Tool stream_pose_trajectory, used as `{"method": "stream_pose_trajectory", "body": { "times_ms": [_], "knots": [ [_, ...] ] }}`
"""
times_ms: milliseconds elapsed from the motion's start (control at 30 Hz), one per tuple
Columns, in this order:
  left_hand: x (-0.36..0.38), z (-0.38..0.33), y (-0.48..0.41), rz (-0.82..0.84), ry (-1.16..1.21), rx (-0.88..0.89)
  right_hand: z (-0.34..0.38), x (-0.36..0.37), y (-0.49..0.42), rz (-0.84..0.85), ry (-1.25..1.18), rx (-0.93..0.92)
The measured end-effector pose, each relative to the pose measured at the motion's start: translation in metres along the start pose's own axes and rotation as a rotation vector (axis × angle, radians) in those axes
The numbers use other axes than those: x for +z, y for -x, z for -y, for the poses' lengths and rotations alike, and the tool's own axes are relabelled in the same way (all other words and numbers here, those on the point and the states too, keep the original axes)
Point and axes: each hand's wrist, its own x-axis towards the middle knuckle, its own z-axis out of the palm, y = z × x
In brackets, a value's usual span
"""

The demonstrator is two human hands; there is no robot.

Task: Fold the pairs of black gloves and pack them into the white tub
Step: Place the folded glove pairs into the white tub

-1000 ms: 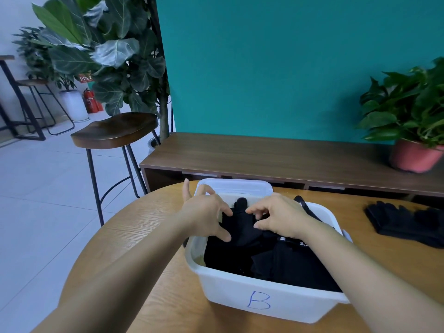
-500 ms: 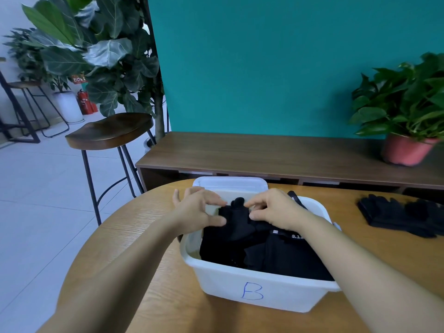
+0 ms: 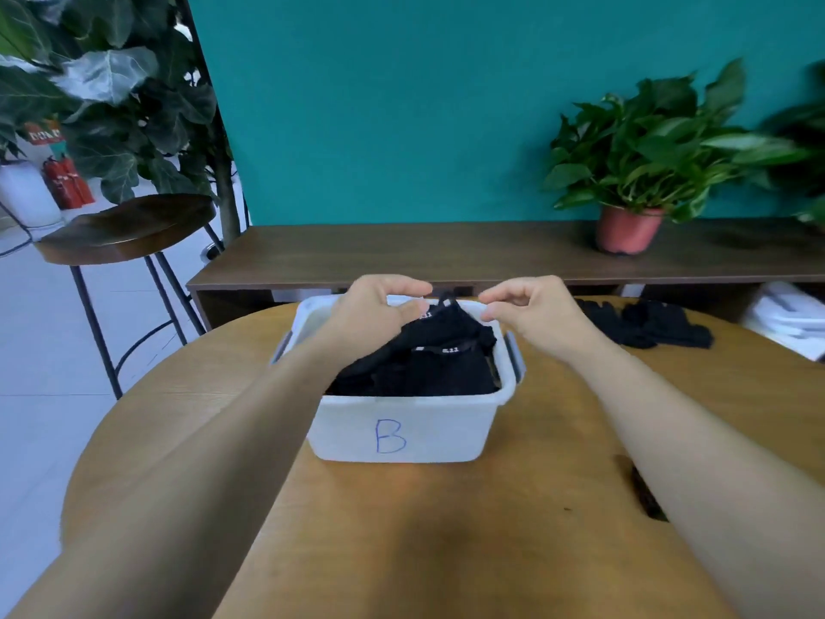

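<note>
A white tub (image 3: 339, 431) marked with a blue "B" stands on the round wooden table (image 3: 446, 529) and is filled with folded black gloves (image 3: 428, 373). Both hands hover over its far end. My left hand (image 3: 379, 310) has curled fingers, and its thumb lies on the topmost glove, which rises toward it. Just right of that glove's peak, my right hand (image 3: 522, 306) has loosely curled fingers with nothing visible between thumb and forefinger. More black gloves (image 3: 647, 323) lie loose on the table to the right of the tub.
A long dark wooden bench (image 3: 446, 252) runs behind the table and carries a potted plant (image 3: 629, 234). A bar stool (image 3: 129, 227) and a big leafy plant stand at the left. White sheets (image 3: 785, 314) lie at the far right. A dark slot (image 3: 647, 498) marks the tabletop.
Both hands have risen from pressing the gloves down in the tub to its far rim. The view has shifted so the tub now faces me squarely.
</note>
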Motion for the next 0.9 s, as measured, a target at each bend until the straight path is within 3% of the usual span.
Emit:
{"method": "stream_pose_trajectory", "body": {
  "times_ms": [267, 567, 733, 900],
  "knots": [
    [0.131, -0.078, 0.009, 0.197, -0.018, 0.226, -0.069, -0.098, 0.085, -0.153, 0.052, 0.17],
    [0.271, -0.089, 0.023, 0.393, 0.02, 0.143, -0.154, -0.162, 0.145, -0.223, 0.04, 0.362],
    [0.319, -0.069, 0.034, 0.424, 0.008, 0.067, -0.197, -0.162, 0.157, -0.156, 0.18, 0.435],
    [0.339, -0.046, 0.048, 0.505, -0.155, 0.151, -0.212, -0.135, 0.157, 0.023, 0.247, 0.496]
  ]
}}
